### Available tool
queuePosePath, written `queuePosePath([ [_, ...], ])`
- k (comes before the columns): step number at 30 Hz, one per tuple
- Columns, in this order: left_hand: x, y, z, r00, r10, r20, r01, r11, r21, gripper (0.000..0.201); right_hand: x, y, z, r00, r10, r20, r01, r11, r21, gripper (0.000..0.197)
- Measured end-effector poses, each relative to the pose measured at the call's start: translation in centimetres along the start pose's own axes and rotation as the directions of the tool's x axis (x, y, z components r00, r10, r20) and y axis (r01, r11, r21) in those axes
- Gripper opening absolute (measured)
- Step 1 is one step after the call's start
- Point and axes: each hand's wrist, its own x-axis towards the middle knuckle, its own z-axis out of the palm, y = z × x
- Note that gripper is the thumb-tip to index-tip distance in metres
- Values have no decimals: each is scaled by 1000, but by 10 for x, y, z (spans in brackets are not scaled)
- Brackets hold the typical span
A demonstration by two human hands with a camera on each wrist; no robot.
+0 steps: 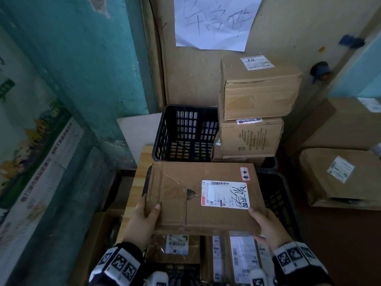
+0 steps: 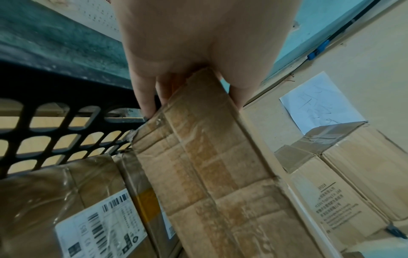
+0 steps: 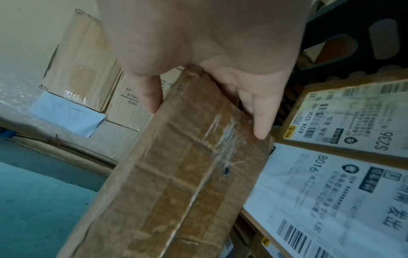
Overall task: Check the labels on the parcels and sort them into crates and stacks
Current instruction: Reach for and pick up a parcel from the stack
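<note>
Between both hands — parcel (image 1: 204, 197), lengthwise left-right

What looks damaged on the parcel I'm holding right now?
The flat parcel that both hands, left and right, hold has a small dark puncture in its top face, just left of the white label. A thin tear runs from it toward the far left corner, and the cardboard is creased.

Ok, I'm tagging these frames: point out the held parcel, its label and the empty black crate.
parcel (image 1: 177, 205): head view, bare cardboard top.
label (image 1: 224, 194): head view, middle of the white sticker.
crate (image 1: 165, 129): head view, left wall.
</note>
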Motion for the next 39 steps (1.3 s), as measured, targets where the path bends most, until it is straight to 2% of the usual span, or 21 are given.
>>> queuePosePath([
  [3,-2,1,0,1000,-7,-9,7,1000,-19,61,-1,-2,-2,1000,-22,20,22,1000,-2,36],
  [6,-4,0,-2,999,-29,-30,27,998,-50,64,-6,-5,-5,994,-97,42,97,995,-4,32],
  [10,-14,0,-8,997,-66,-47,53,970,-239,65,-16,-13,-16,981,-191,30,188,980,63,31],
  [13,-24,4,-9,981,-185,53,189,881,-435,59,-18,-18,-23,981,-192,38,185,972,147,39],
  [15,-27,2,-8,970,-223,96,242,858,-454,47,-21,-22,-25,982,-180,57,159,952,262,31],
  [17,-30,0,-8,957,-245,152,289,833,-471,61,-25,-27,-26,979,-196,64,165,931,325,27],
  [20,-33,-4,-10,915,-287,283,397,765,-507,88,-36,-39,-26,958,-278,69,245,920,305,29],
  [22,-39,-4,-13,872,-300,386,474,711,-520,79,-42,-45,-30,945,-320,70,283,905,319,35],
  [24,-43,-6,-14,857,-281,432,493,692,-528,60,-45,-50,-31,933,-354,64,315,891,325,34],
  [26,-51,-9,-13,853,-265,449,498,667,-554,53,-49,-54,-28,915,-403,24,376,873,312,31],
  [28,-57,-16,-10,861,-229,454,484,641,-595,53,-53,-58,-22,895,-445,-36,434,846,309,54],
  [30,-62,-23,-5,868,-240,435,485,599,-637,62,-56,-59,-14,880,-473,-46,456,812,366,91],
  [32,-68,-28,2,880,-254,402,471,587,-658,79,-58,-54,-4,889,-458,25,408,814,415,128],
  [33,-68,-31,6,888,-265,375,457,594,-662,90,-58,-48,2,898,-433,77,367,835,411,141],
  [34,-70,-33,11,891,-255,374,452,571,-686,96,-58,-41,9,900,-413,138,329,853,405,144],
  [35,-75,-32,13,882,-230,411,467,543,-699,91,-57,-33,15,897,-393,201,294,872,392,140],
  [37,-83,-35,18,884,-182,431,461,496,-736,74,-62,-19,29,876,-362,319,249,905,343,126],
  [39,-94,-37,15,888,-177,424,455,472,-755,74,-69,-9,40,864,-330,380,215,924,315,109],
])
